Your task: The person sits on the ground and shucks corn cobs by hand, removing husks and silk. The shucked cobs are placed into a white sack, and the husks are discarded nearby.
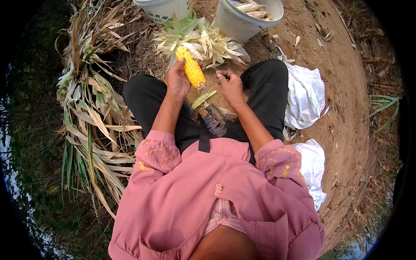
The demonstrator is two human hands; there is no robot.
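Observation:
My left hand [179, 79] holds a husked ear of yellow corn [191, 67] upright at a slant, with fingers around its far side. To the right of it my right hand [228, 83] is raised over the ground, apart from the ear, its fingertips pinched together; whether a thin strand is between them I cannot tell. Just beyond both hands lies a heap of pale corn husks [211, 42]. A small green husk piece [203, 99] rests on the soil between my knees.
A white bucket [248, 22] with unhusked ears stands at the top, beside another white bucket [162, 11] bearing writing. Dry corn stalks [94, 113] are piled along the left. White woven sacks [305, 94] lie by my right leg on bare soil.

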